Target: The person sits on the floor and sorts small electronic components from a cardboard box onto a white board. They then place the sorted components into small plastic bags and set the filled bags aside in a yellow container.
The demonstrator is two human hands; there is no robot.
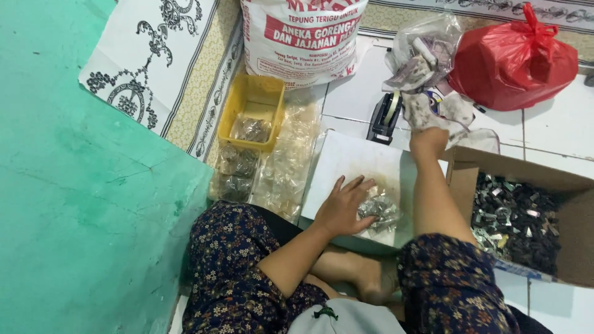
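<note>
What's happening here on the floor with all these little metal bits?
A person sits on the floor at a white board. Their left hand rests on a small pile of shiny metal pieces. Their right hand reaches forward, beside a tape dispenser. A cardboard box of dark and silver parts sits at their right, and a yellow tray holds filled clear bags.

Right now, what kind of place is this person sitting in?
Probably a home floor used as a small packing spot. A cardboard box full of small metal and dark parts, a tape dispenser and filled clear bags lie on the tiled floor.
</note>
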